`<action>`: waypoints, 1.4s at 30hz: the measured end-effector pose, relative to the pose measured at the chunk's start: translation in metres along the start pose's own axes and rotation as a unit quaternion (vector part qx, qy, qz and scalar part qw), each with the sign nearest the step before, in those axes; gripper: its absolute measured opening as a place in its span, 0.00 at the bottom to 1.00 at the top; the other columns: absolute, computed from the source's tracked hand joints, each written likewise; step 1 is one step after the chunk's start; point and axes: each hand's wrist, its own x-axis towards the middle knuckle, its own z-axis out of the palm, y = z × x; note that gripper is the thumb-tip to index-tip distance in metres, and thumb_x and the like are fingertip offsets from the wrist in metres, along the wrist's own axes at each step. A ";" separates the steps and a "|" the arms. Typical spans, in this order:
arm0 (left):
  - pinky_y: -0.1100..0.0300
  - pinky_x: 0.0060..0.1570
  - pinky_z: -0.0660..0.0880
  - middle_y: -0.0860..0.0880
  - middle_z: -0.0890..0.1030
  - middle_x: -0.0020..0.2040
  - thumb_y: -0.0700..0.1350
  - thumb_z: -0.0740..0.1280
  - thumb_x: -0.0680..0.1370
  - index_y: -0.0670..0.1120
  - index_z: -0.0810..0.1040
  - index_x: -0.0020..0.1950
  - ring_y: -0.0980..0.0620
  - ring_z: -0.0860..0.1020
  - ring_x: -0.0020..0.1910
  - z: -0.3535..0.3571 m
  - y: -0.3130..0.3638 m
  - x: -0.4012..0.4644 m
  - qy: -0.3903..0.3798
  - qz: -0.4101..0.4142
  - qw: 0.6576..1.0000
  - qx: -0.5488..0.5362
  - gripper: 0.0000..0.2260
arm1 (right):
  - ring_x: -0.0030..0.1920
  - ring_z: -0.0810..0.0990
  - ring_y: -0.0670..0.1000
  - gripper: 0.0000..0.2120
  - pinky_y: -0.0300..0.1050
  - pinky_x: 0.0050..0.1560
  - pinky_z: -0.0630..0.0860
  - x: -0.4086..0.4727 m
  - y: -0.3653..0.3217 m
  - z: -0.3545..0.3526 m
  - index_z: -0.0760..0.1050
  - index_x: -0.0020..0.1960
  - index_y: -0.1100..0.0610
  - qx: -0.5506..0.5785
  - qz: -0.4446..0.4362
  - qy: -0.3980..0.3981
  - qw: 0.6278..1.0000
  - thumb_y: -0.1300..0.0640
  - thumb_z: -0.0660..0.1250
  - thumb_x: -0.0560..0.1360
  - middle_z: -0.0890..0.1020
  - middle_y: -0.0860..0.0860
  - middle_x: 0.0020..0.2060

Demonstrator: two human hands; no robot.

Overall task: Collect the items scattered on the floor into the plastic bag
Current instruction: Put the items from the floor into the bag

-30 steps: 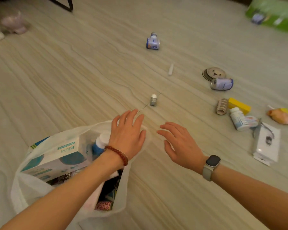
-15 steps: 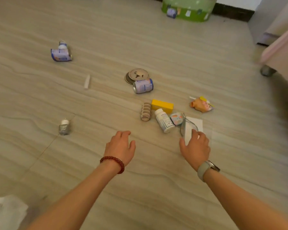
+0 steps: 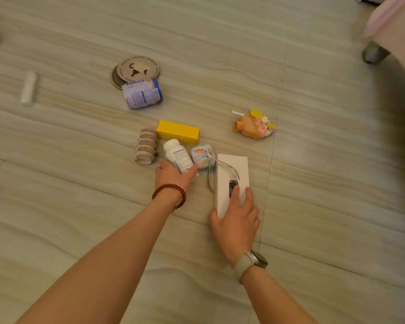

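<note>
- Floor: pale tile, items scattered on it; no bag in view.
- Right hand: fingers curled over the near end of a flat white box, thumb on its left edge.
- Left hand: fingers wrapped round a lying white bottle; its label print is too small to read.
- Beyond the hands: yellow box, tape rolls, blue can, round lids, orange toy.
- No writing is legible.
</note>
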 end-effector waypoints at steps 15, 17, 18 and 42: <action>0.46 0.44 0.77 0.39 0.79 0.47 0.54 0.60 0.63 0.44 0.74 0.49 0.38 0.78 0.45 -0.179 -0.093 -0.117 -0.073 0.059 0.995 0.039 0.20 | 0.66 0.64 0.61 0.31 0.54 0.65 0.62 -0.109 -0.051 -0.033 0.57 0.72 0.50 0.066 -0.017 -0.076 0.995 0.48 0.62 0.72 0.58 0.53 0.72; 0.53 0.45 0.73 0.43 0.78 0.48 0.60 0.56 0.57 0.48 0.74 0.53 0.43 0.76 0.47 -0.214 -0.117 -0.140 -0.045 0.085 0.994 0.059 0.29 | 0.66 0.66 0.59 0.31 0.54 0.66 0.65 -0.137 -0.065 -0.024 0.61 0.71 0.53 0.127 -0.080 -0.092 0.984 0.46 0.62 0.70 0.61 0.54 0.70; 0.57 0.46 0.70 0.45 0.75 0.49 0.61 0.54 0.56 0.49 0.73 0.57 0.47 0.74 0.48 -0.232 -0.130 -0.154 -0.021 0.094 0.993 0.068 0.33 | 0.66 0.66 0.57 0.32 0.53 0.66 0.66 -0.154 -0.073 -0.018 0.62 0.70 0.54 0.157 -0.125 -0.110 0.973 0.45 0.62 0.68 0.61 0.53 0.69; 0.50 0.56 0.61 0.45 0.78 0.60 0.53 0.68 0.72 0.48 0.71 0.65 0.44 0.72 0.62 -0.337 -0.386 -0.304 0.334 -0.052 0.913 0.230 0.23 | 0.65 0.66 0.55 0.31 0.50 0.62 0.68 -0.337 -0.206 0.055 0.60 0.68 0.52 0.038 -0.740 -0.161 0.652 0.44 0.63 0.69 0.62 0.54 0.68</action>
